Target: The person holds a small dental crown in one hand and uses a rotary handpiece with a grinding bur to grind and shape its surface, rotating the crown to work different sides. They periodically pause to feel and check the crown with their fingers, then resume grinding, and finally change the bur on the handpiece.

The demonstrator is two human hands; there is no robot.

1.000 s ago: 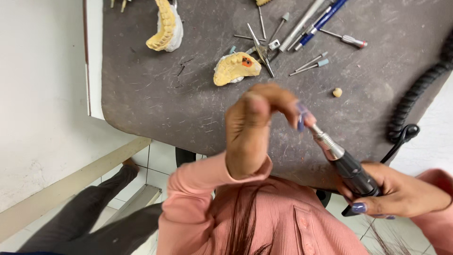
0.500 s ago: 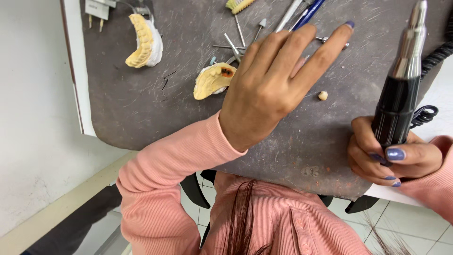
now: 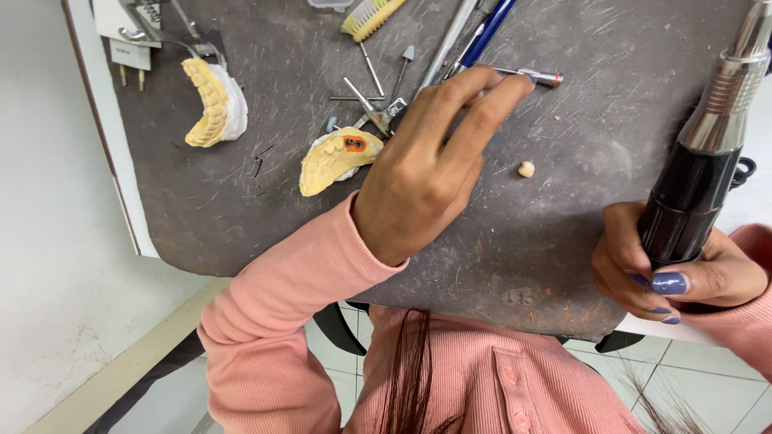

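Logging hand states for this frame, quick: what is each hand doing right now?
Left hand: open, fingers stretched over the grey mat, fingertips at a small red-tipped tool.
Right hand: closed around the black and silver handpiece.

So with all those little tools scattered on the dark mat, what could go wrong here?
The left hand reaches over pointed metal burs and a thin red-tipped metal tool; a fingertip could get pricked. The small cream tooth-shaped piece lies loose beside that hand and might be knocked off the mat. The right hand holds the black-and-silver rotary handpiece upright over the bench edge; a slip could drop it.
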